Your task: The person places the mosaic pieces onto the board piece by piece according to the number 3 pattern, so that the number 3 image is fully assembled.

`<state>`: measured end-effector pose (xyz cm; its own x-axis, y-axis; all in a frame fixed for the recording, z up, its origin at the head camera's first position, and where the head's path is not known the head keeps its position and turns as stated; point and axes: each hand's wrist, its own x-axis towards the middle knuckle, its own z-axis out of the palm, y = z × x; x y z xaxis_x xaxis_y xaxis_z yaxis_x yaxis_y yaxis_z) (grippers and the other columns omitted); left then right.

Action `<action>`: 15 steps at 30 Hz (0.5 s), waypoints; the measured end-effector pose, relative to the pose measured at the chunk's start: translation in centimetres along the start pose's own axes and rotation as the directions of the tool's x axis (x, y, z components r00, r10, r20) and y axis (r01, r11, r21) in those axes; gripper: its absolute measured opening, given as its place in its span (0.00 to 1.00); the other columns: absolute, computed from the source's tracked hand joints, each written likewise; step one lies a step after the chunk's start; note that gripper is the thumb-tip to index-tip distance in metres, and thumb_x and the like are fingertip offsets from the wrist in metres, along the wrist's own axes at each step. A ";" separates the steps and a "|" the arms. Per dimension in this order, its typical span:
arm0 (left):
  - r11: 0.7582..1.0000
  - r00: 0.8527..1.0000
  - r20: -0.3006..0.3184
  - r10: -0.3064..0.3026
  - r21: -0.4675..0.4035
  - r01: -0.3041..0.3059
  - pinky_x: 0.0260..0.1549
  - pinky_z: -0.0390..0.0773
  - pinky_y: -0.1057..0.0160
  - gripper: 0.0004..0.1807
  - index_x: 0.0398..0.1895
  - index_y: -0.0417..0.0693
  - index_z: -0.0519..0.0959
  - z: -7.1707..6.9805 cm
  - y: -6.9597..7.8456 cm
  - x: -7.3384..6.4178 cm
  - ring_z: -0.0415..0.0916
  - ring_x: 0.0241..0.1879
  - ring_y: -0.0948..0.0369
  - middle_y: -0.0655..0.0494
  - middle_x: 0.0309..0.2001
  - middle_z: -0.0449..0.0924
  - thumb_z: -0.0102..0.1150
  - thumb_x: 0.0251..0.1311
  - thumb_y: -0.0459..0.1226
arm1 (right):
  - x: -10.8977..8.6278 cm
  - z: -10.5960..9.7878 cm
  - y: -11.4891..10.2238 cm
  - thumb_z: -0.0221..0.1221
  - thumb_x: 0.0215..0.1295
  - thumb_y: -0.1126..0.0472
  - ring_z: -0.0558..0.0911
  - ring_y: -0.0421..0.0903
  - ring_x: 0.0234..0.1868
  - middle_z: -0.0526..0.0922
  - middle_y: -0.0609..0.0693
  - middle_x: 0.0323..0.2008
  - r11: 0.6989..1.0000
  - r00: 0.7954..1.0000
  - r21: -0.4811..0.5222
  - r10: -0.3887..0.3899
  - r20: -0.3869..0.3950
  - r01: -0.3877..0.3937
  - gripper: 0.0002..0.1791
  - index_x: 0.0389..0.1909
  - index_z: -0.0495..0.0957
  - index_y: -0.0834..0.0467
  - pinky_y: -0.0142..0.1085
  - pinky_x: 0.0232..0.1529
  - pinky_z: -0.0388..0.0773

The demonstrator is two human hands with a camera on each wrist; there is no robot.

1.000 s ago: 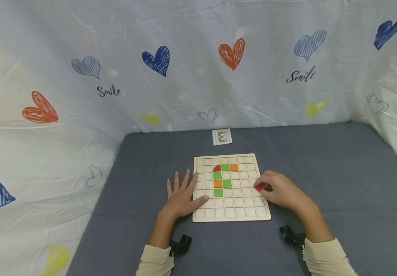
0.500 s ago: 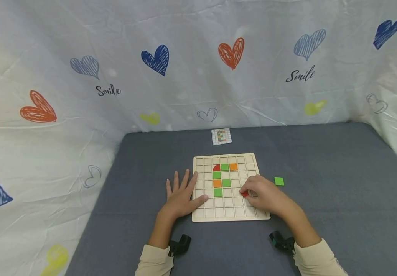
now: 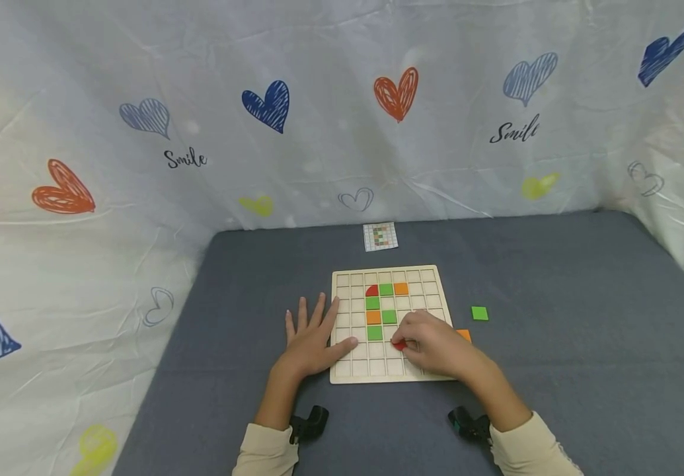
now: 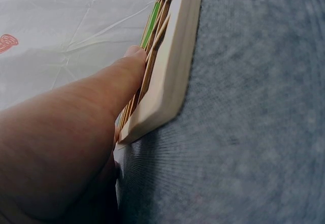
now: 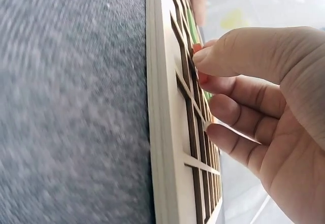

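Note:
A wooden grid board (image 3: 359, 371) lies flat, with red, green and orange tiles set in several of its cells. My right hand (image 3: 433, 344) is over the board's lower middle, pinching a red tile (image 3: 399, 345) between thumb and fingers. In the right wrist view that red tile (image 5: 202, 77) shows at the fingertips, close above the grid. On the board's left edge rests my left hand (image 3: 310, 344), fingers spread straight and thumb across the rim. The lowest green tile (image 3: 375, 332) in the column sits up and left of the pinched one.
Behind the board lies a small card (image 3: 380, 237) printed with a coloured grid pattern. Right of the board, a loose green tile (image 3: 480, 313) lies on the grey cloth (image 3: 579, 297). An orange tile (image 3: 464, 334) is partly hidden by my right hand. A printed curtain (image 3: 318, 158) hangs behind.
My right hand has carried the red tile leftward from the board's right edge to its lower middle, uncovering the loose green tile and part of the orange one. My left hand stays in place.

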<state>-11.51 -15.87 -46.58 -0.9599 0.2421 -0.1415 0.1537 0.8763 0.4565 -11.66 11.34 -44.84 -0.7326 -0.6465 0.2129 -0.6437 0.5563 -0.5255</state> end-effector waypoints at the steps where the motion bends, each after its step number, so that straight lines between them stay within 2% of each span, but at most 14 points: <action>1: 1.000 1.000 -0.001 0.001 -0.001 -0.001 0.66 0.22 0.33 0.50 0.82 0.57 0.49 0.0 0.0 0.0 0.21 0.77 0.41 0.49 0.81 0.37 0.52 0.63 0.67 | 0.0 0.0 -0.1 0.66 0.55 0.73 0.77 0.43 0.41 0.81 0.43 0.34 1.000 1.000 0.002 -0.001 0.000 0.001 0.10 0.35 0.87 0.57 0.40 0.46 0.77; 9: 1.000 1.000 -0.011 0.006 0.001 -0.006 0.66 0.22 0.33 0.50 0.82 0.56 0.49 0.1 0.1 -0.1 0.21 0.77 0.41 0.49 0.81 0.38 0.53 0.63 0.67 | 0.4 0.6 -0.7 0.66 0.56 0.72 0.78 0.44 0.41 0.83 0.45 0.36 0.998 0.998 0.007 -0.067 -0.010 0.067 0.09 0.36 0.87 0.58 0.40 0.48 0.77; 15: 1.000 1.000 -0.015 0.006 -0.010 -0.006 0.66 0.22 0.33 0.50 0.82 0.56 0.49 0.1 0.1 -0.1 0.21 0.77 0.41 0.48 0.81 0.37 0.53 0.63 0.67 | 0.7 1.2 -1.2 0.68 0.57 0.71 0.77 0.43 0.40 0.82 0.45 0.36 0.996 0.996 -0.004 -0.085 -0.004 0.085 0.08 0.36 0.88 0.58 0.38 0.45 0.78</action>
<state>-11.36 -15.76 -46.57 -0.9623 0.2413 -0.1256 0.1574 0.8705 0.4664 -11.11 9.61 -45.08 -0.6763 -0.6892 0.2598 -0.7042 0.5015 -0.5027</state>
